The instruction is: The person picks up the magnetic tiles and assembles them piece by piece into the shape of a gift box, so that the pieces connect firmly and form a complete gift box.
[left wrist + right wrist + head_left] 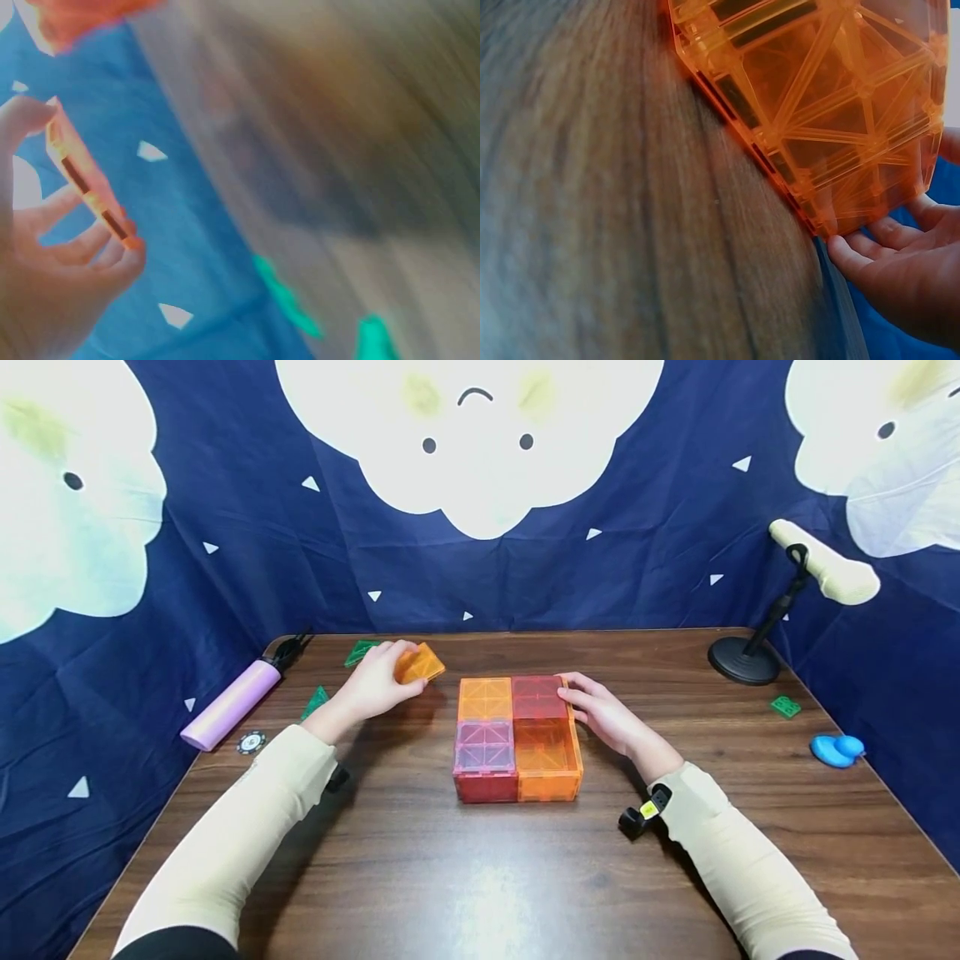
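My left hand (375,681) pinches an orange square magnetic tile (422,664) between thumb and fingers, above the table's back left part. In the left wrist view, that tile (86,176) is seen edge-on. At the table's middle sits a low box of magnetic tiles (483,747). Its top has orange, red and purple squares, while the front right compartment is uncovered. My right hand (600,714) holds the box's back right corner, fingers at the top edge and side. The right wrist view shows fingertips against the orange side wall (840,112).
Green tiles (315,700) lie beyond my left forearm, near a poker chip (251,742) and a lilac cylinder (231,703). On the right stand a black stand (744,660), a small green piece (785,707) and a blue object (836,750). A blue cloud-print curtain (480,585) hangs behind.
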A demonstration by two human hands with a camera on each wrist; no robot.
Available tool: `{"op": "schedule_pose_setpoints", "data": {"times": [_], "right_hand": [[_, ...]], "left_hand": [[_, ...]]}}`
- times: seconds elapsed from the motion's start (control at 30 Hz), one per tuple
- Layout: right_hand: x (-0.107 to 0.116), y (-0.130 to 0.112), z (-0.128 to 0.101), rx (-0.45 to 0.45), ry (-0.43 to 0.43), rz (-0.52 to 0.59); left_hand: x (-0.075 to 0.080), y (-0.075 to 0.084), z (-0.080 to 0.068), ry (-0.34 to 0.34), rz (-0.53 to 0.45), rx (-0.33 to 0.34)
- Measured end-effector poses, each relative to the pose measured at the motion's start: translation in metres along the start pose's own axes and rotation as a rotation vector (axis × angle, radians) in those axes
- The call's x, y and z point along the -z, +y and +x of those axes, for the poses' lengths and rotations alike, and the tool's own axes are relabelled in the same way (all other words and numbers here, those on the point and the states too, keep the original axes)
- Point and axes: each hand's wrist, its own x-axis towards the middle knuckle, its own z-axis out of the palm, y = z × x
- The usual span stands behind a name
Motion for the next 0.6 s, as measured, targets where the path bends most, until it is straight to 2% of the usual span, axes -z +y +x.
{"op": "schedule_pose_setpoints", "data": {"times": [0.1,0.17,0.23,0.33,0.47,0.6], "right_hand": [[0.000,0.001,0.001,-0.006,0.000,0.002],[0.000,0.001,0.001,-0.007,-0.002,0.002],[0.000,0.001,0.001,-0.008,-0.005,0.005],[-0.001,0.001,0.001,-0.003,-0.005,0.014],[0.000,0.001,0.000,0.002,0.001,0.012],[0.001,0.000,0.000,0.001,-0.006,0.005]], "left_hand": [[0.003,0.030,-0.005,0.056,-0.052,-0.084],[0.002,0.052,-0.008,0.067,-0.071,-0.176],[-0.002,0.075,-0.013,0.059,-0.083,-0.267],[-0.010,0.108,-0.018,0.022,-0.100,-0.365],[-0.024,0.142,-0.025,-0.040,-0.089,-0.426],[-0.037,0.161,-0.031,-0.097,-0.043,-0.447]]}}
